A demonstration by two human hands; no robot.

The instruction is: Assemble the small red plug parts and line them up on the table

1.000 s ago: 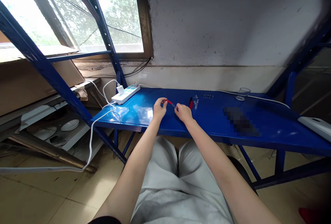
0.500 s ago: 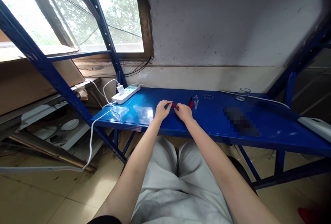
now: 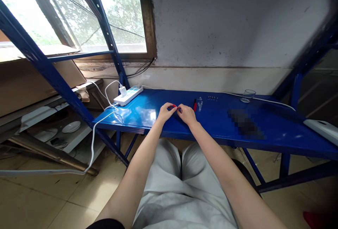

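Observation:
Over the blue tabletop my left hand pinches a small red piece between thumb and fingers. Its exact kind is too small to make out. My right hand is closed in a pinch right beside it, the fingertips of both hands nearly meeting. Whatever the right fingers hold is mostly hidden; a small dark end shows there. Just right of that hand lies a red and black stick-like object, next to several small clear pieces.
Several tiny metal parts stand in a row farther back. A clear glass and a blurred dark object are to the right. At the left sits a white power strip with its cable hanging over the edge.
The red piece, earlier showing between both hands by my right fingers, now shows mainly at my left fingertips. My right fingers have shifted slightly and closed in toward the left hand.

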